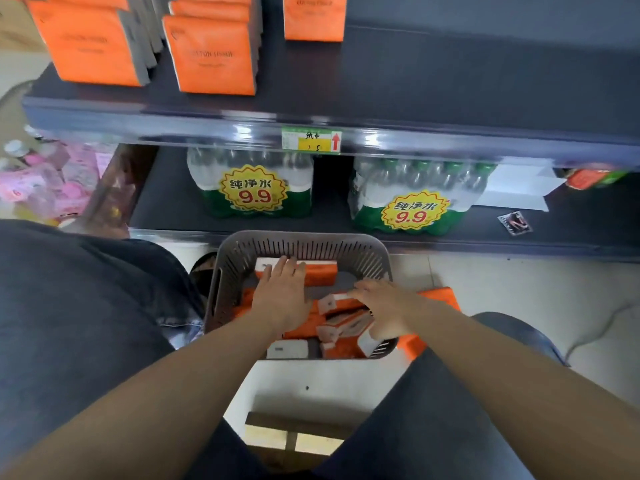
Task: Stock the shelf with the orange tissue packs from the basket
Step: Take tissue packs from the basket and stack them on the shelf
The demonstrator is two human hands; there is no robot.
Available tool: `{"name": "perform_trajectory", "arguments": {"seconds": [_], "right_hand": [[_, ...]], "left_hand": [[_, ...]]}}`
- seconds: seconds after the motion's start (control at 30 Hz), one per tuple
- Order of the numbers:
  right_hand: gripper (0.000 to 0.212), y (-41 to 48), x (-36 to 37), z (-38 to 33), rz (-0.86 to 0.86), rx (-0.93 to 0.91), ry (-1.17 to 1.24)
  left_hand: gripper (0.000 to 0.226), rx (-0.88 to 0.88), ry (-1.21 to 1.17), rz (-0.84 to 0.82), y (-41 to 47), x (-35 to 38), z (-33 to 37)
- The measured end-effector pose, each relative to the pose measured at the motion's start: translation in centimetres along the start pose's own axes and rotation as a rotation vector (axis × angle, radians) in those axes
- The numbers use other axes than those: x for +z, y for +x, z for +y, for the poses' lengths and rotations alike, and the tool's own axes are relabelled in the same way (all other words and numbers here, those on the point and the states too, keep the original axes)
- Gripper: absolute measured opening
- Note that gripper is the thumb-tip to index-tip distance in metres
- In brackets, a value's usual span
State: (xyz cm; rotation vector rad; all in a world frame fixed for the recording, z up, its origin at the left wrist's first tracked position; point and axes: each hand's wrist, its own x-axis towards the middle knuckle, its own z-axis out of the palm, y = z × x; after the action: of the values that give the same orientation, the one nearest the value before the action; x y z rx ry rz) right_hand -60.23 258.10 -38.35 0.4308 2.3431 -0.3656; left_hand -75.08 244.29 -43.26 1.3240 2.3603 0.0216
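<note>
Pack (320, 273) lies crosswise in basket (304, 237) | left hand (280, 294) flat atop (fingers straight)

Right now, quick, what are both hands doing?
Left hand: open, flat on an orange tissue pack in the grey plastic basket.
Right hand: open, spread over other orange packs.

One wide-angle view, worn on the person's head, looks forward and steeply down onto the grey slotted plastic basket (304, 241), close below at frame centre. Beyond the basket, the dark flat shelf board (450, 81) faces the camera, its front edge bowed by the lens.
</note>
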Motion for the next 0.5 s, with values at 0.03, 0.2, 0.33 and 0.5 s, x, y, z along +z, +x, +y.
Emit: {"name": "perform_trajectory", "arguments": {"seconds": [0.03,0.2,0.33,0.5], "right_hand": [[0.084,0.0,0.5,0.2,-0.015,-0.012,-0.008],[0.079,0.7,2.9,1.4,-0.052,-0.041,-0.028],[0.077,1.7,4.9,2.5,-0.017,-0.073,-0.064],[0.074,3.2,7.3,3.6,0.022,-0.148,-0.116]], "left_hand": [[0.074,-0.002,0.002,-0.016,0.2,0.6,0.0],[0.069,0.0,-0.027,-0.024,2.0,3.4,0.5],[0.069,0.003,-0.076,-0.043,3.7,5.3,1.5],[0.06,-0.006,-0.044,-0.162,5.7,7.2,2.5]]}}
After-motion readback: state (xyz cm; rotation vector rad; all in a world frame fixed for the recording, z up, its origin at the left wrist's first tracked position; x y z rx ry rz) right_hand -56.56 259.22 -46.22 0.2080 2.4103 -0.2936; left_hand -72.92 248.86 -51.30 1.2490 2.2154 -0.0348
